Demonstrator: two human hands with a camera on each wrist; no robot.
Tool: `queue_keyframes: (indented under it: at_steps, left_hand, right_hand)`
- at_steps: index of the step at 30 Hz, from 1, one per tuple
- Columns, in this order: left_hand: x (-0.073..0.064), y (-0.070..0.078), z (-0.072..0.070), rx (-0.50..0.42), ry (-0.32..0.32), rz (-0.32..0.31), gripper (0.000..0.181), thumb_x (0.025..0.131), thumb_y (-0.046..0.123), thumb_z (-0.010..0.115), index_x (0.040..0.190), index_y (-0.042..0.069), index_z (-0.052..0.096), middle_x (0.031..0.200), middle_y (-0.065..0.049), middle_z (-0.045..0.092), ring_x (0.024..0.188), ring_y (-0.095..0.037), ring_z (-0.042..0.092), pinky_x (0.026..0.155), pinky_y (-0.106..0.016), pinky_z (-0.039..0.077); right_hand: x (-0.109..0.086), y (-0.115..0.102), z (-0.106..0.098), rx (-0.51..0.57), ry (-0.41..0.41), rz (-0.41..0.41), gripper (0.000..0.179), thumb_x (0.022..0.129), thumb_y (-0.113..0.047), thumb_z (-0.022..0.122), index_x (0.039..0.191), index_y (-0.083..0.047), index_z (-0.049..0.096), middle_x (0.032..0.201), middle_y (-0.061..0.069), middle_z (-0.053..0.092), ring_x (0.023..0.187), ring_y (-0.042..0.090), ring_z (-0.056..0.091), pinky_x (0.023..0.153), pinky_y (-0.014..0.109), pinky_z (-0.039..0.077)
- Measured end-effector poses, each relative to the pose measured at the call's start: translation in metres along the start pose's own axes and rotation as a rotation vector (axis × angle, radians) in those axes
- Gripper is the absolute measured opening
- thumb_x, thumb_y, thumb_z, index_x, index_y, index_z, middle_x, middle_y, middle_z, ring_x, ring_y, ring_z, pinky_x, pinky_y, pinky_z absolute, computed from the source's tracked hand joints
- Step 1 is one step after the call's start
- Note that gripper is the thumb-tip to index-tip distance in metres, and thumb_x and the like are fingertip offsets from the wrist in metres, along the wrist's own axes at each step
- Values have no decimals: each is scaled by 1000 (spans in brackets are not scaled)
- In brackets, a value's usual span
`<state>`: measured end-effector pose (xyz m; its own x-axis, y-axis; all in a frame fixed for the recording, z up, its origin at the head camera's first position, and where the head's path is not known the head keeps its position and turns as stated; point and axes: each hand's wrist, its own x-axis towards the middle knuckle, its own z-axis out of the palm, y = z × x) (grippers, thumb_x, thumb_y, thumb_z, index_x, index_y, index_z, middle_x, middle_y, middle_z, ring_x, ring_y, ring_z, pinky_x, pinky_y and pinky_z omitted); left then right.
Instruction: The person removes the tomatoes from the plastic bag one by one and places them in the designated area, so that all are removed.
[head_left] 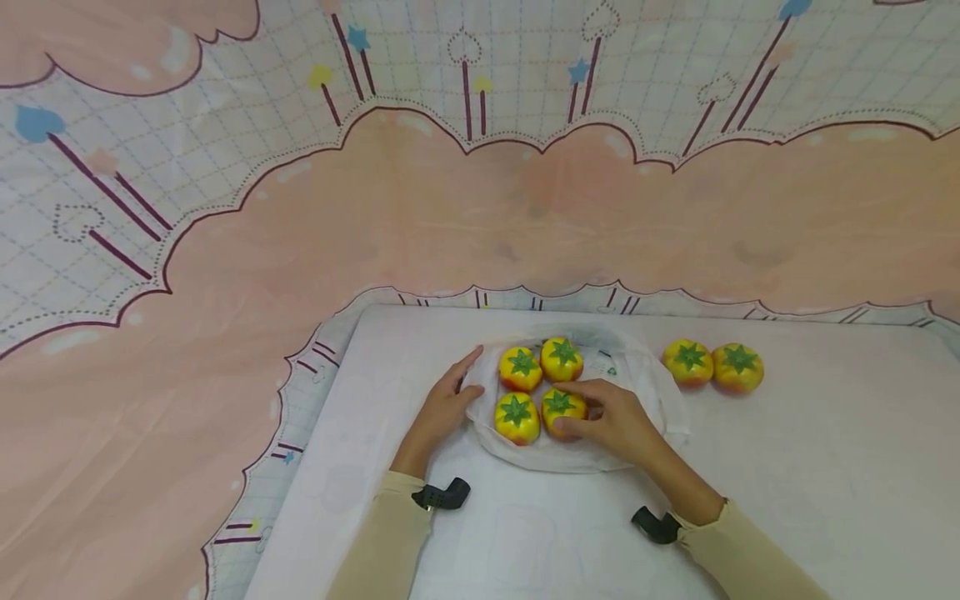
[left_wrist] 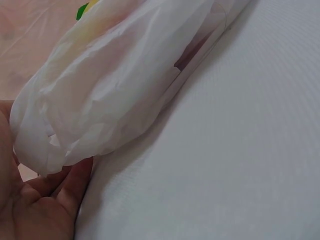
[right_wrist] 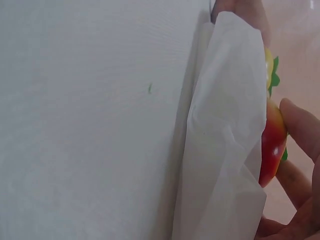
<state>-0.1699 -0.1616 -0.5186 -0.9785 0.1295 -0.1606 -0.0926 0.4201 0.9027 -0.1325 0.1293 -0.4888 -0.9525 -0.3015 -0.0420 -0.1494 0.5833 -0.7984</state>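
Note:
A white plastic bag [head_left: 600, 457] lies spread on the table, with several yellow-red toy tomatoes [head_left: 517, 418] with green star-shaped tops grouped on it. My right hand [head_left: 618, 421] pinches the front right toy tomato [head_left: 558, 404] between thumb and fingers. In the right wrist view, the red side of this tomato [right_wrist: 272, 145] shows past the raised bag edge [right_wrist: 225, 115]. At the bag's left edge rests my left hand [head_left: 442, 408], fingers extended and thumb over the rim. The left wrist view has the crumpled bag side [left_wrist: 110, 95] right at that hand [left_wrist: 50, 205].
Two more toy tomatoes, a left one [head_left: 687, 363] and a right one [head_left: 738, 368], sit side by side just right of the bag. The white table [head_left: 825, 467] ends at a patterned curtain [head_left: 525, 225] behind. Dark straps [head_left: 442, 495] circle both wrists.

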Motion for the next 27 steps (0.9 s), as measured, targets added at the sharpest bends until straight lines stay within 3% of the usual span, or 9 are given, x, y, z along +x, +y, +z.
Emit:
queue_keyframes:
  at_steps: [16,27]
  left_hand:
    - [1,-1,-1,-18,0,5,61,99,24,58,150,52,42,166,10,34,157,-21,26,128,-47,23]
    - [0,-2,0,-17,-3,21,61,98,24,58,150,51,42,166,10,33,157,-21,26,128,-47,23]
  right_hand:
    - [-7,-5,-6,11,14,9,51,86,-43,80,134,-27,69,137,4,66,121,26,62,97,45,59]
    - [-10,-7,-6,-4,36,28,56,86,-44,80,137,-26,66,142,7,63,118,26,62,94,41,60]
